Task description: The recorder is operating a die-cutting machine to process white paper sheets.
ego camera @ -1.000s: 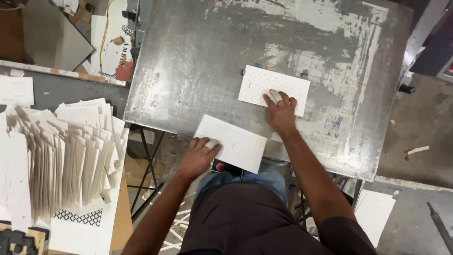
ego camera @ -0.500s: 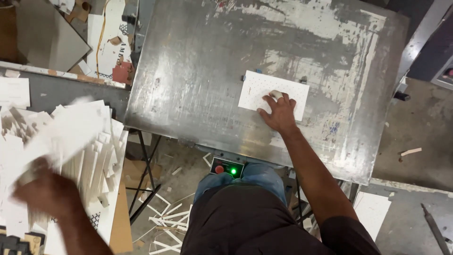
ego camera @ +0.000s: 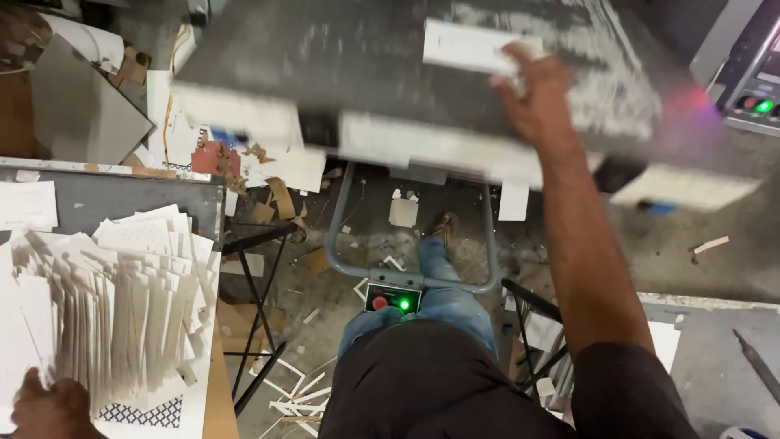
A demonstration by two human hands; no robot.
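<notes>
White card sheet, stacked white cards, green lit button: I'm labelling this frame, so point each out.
White card sheet (ego camera: 475, 45), head view, sheet's middle.
Stacked white cards (ego camera: 122, 309), head view, stack's middle.
Green lit button (ego camera: 404, 304), head view, button face.

The left hand (ego camera: 50, 406) sits at the bottom-left corner, cut by the lower edge; its fingers are out of sight, so whether it grips anything cannot be told. Just right of it, the stack of white cards (ego camera: 114, 313) runs off the left edge. The right hand (ego camera: 532, 102) is smeared by motion on the grey metal table (ego camera: 325, 69), which is itself badly blurred and cut by the top edge. The white sheet (ego camera: 475, 45) under its fingertips is blurred too, its pattern unreadable. Right of that hand, a control panel (ego camera: 743, 65) is cropped by the right edge.
</notes>
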